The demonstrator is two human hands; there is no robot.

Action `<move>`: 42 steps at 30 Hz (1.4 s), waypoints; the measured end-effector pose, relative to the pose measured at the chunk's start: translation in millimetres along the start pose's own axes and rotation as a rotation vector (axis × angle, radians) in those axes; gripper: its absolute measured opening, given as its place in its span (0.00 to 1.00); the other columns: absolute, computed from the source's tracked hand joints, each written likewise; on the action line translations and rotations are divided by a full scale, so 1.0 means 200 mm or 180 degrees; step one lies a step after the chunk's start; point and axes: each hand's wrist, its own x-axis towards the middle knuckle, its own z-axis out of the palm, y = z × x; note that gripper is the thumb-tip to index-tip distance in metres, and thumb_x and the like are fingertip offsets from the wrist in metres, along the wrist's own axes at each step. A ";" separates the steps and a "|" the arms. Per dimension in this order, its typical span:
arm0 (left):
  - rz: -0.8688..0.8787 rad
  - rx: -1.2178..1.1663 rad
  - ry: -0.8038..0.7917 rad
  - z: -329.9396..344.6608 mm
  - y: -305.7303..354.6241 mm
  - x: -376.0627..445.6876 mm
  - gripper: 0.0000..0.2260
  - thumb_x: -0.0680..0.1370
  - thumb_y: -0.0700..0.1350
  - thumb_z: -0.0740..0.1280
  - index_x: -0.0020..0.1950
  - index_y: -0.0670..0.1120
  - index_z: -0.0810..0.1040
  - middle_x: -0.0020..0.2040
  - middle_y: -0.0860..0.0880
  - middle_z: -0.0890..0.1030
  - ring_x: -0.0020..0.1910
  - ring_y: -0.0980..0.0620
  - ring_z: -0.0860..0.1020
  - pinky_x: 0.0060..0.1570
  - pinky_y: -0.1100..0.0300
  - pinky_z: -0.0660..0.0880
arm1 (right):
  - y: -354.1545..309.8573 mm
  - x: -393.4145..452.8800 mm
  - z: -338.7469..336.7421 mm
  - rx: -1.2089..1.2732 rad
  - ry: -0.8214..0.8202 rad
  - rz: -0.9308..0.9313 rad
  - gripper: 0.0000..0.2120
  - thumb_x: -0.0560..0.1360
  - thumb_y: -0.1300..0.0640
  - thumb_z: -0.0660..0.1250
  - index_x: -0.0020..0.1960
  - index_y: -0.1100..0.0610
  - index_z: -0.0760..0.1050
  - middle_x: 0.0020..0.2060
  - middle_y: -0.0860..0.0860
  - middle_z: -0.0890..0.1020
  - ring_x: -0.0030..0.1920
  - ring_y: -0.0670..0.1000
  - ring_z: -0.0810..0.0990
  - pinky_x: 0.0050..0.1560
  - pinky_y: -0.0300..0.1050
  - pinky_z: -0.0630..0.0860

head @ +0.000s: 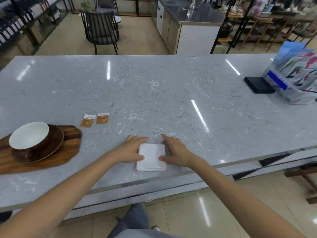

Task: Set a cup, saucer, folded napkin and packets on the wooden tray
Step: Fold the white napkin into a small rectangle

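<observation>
I am seeing the folded napkin (151,157) lying flat on the tabletop (171,93), well right of the wooden tray (68,152). My left hand (132,149) and right hand (175,152) are flanking it, fingers straight, thumbs pressing its edges. The tray is lying nearer my left hand.

tabletop (154,86): grey marbled stone
left edge: wooden tray (51,157)
beside tray: two packets (95,119)
near edge: folded napkin (151,157)
far right: black box (259,84), clear holder of leaflets (296,78)
</observation>
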 end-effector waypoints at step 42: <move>0.1407 0.0071 0.1732 0.43 -0.13 -0.33 0.17 0.81 0.51 0.66 0.69 0.49 0.79 0.73 0.51 0.75 0.60 0.47 0.77 0.53 0.52 0.80 | 0.20 -0.33 0.39 -0.0022 0.1314 -0.1886 0.27 0.74 0.68 0.67 0.73 0.59 0.74 0.73 0.53 0.76 0.74 0.56 0.73 0.72 0.51 0.73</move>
